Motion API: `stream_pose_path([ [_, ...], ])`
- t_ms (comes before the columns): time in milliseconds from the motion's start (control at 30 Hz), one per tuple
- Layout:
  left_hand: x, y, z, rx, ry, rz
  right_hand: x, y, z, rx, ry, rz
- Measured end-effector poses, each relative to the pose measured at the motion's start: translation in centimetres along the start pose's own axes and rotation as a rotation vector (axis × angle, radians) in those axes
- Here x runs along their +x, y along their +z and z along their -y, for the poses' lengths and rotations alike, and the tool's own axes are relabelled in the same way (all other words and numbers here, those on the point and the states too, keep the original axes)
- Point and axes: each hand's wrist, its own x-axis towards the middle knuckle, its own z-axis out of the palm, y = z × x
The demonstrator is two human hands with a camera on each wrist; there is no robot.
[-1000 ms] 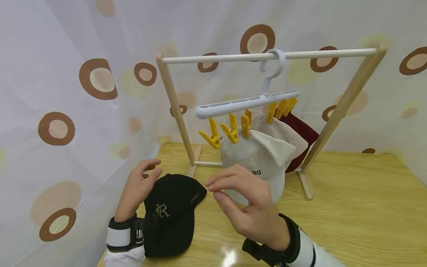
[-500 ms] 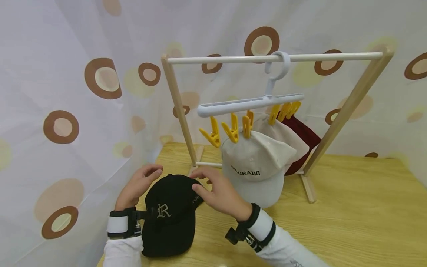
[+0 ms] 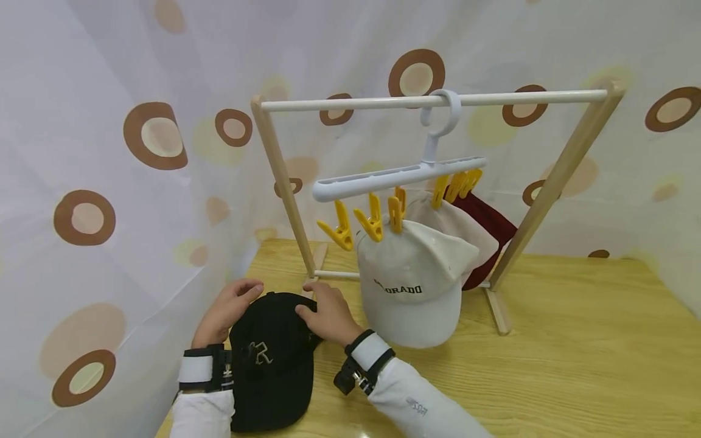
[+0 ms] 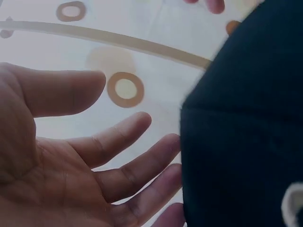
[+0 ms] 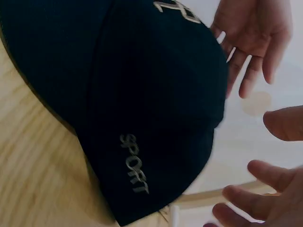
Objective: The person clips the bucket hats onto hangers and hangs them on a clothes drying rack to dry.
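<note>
A black baseball cap (image 3: 282,331) with an embroidered R lies on the table, its brim toward me. My left hand (image 3: 226,311) is at the cap's left side, fingers relaxed and spread. In the left wrist view, some fingertips pass behind the edge of the cap (image 4: 236,142); contact cannot be told. My right hand (image 3: 331,313) is at the cap's right side, thumb and fingers spread around it. The right wrist view shows a gap between those fingers (image 5: 246,196) and the cap's "SPORT" side. Neither hand grips anything.
Behind stands a wooden rack (image 3: 282,182) with a white bar. From it hangs a white hanger (image 3: 402,176) with several yellow clips (image 3: 342,228). A white cap (image 3: 416,310), a beige cap (image 3: 440,222) and a dark red cap (image 3: 493,222) hang there over the wooden table (image 3: 575,347).
My right hand has moved left from in front of the white cap to the black cap's right side. The left hand stays about where it was, beside the black cap.
</note>
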Motion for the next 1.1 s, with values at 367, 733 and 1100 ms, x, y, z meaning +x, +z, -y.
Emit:
stream_pose_path([
  [367,0.7,0.9,1.8,0.058,-0.027,0.009,0.3,2.1,-0.8,-0.054,0.088,0.082],
  [733,0.5,1.1,2.4,0.049,0.011,-0.022,0.0,2.2,-0.9,-0.058,0.096,0.078],
  [1100,0.6,1.0,2.8,0.009,0.074,-0.083,-0.5,2.2,-0.3,-0.058,0.088,0.064],
])
